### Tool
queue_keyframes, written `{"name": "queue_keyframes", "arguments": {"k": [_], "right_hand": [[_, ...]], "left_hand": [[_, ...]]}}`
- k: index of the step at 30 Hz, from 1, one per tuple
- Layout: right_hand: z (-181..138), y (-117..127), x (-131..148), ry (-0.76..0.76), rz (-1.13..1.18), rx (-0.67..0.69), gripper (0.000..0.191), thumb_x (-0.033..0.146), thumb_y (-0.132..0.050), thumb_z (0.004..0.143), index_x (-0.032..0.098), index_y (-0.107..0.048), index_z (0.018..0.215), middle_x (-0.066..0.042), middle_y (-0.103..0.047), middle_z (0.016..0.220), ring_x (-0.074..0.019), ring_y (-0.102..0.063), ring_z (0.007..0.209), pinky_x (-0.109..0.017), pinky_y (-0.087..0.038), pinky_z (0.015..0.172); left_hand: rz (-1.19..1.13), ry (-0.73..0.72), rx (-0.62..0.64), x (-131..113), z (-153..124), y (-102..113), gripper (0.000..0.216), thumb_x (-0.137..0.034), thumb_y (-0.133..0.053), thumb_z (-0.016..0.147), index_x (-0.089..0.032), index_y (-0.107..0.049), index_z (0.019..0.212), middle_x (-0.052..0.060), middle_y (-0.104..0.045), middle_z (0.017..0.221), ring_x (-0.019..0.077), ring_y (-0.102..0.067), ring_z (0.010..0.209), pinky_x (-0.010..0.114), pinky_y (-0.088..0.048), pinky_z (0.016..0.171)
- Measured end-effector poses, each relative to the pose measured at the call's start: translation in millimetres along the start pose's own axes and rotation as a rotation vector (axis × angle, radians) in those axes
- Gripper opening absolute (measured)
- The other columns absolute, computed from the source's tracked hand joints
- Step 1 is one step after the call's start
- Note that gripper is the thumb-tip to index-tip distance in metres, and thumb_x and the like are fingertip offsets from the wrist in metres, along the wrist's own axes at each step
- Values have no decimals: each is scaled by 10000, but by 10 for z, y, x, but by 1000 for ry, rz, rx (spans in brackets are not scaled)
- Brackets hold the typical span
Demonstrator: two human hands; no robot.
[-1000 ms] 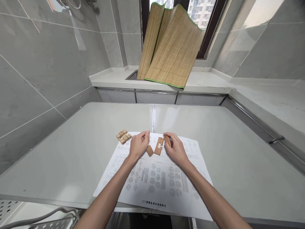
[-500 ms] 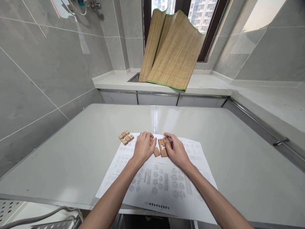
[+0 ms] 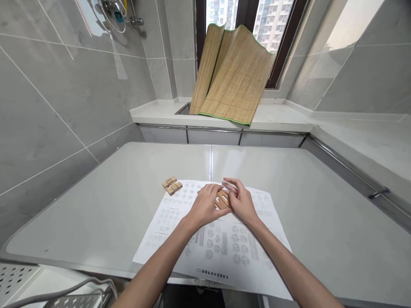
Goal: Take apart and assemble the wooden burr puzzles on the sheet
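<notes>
- Left hand had shifted rightward since half a second earlier, closing in on the right hand and covering more of the pieces.
- Pale worktop, widest of all, ran under everything handled.
- Beyond it, a bamboo mat leaned before the window.
- On the worktop, a printed sheet lay beneath both hands.
- Left fingers arched over, thumb spread nearer the wearer; right fingers curled at the other side. Whether either pinched anything, I couldn't tell.
- Small blocks sat grouped at the sheet's far left corner.
- Slotted wooden pieces, partly hidden, were between the hands, above the sheet's print.
</notes>
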State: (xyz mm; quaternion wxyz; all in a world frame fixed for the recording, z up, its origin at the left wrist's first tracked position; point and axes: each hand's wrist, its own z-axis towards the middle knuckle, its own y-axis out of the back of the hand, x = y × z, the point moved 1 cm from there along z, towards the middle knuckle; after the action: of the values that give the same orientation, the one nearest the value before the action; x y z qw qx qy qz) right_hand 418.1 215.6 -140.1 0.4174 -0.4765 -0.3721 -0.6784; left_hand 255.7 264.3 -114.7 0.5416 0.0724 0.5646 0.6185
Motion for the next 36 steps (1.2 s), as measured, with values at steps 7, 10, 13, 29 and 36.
{"name": "queue_keyframes", "arguments": {"k": [7, 10, 13, 29, 36], "right_hand": [[25, 15, -93, -11, 37, 18, 329, 188, -566, 827, 258, -617, 1144, -95, -735, 1277, -250, -712, 1222, -451, -568, 1062], [28, 21, -118, 3, 14, 25, 316, 188, -565, 820, 240, -611, 1129, -105, -742, 1253, -249, -725, 1186, -463, -579, 1042], [22, 26, -119, 5, -3, 37, 292, 186, -558, 821, 235, -617, 1103, -105, -749, 1224, -251, -716, 1194, -471, -576, 1040], [2, 43, -44, -8, -98, 68, 200, 230, -558, 865, 229, -646, 1045, -88, -766, 1136, -251, -747, 1052, -462, -553, 1004], [8, 49, -74, -6, -118, 71, 194, 249, -561, 875, 232, -653, 1045, -83, -769, 1123, -250, -746, 1042, -448, -549, 988]], "left_hand": [[120, -31, 24, -140, -210, 65, 386, -403, -749, 873, -315, -682, 1243, 105, -594, 1361, 327, -558, 1310, 508, -490, 1062], [111, 32, 18, -160, -374, 163, 405, -365, -765, 831, -320, -690, 1227, 111, -589, 1355, 338, -558, 1307, 508, -503, 1051], [81, 112, 20, -129, -577, 320, 445, -394, -796, 799, -322, -681, 1223, 111, -591, 1347, 346, -564, 1291, 521, -501, 1057], [288, 357, -136, 600, -1242, 1076, 571, -614, -723, 856, -295, -618, 1318, 114, -561, 1435, 379, -455, 1395, 601, -364, 1170], [204, 439, -178, 870, -1054, 1160, 819, -673, -751, 798, -250, -487, 1448, 156, -480, 1518, 391, -464, 1420, 544, -457, 1131]]}}
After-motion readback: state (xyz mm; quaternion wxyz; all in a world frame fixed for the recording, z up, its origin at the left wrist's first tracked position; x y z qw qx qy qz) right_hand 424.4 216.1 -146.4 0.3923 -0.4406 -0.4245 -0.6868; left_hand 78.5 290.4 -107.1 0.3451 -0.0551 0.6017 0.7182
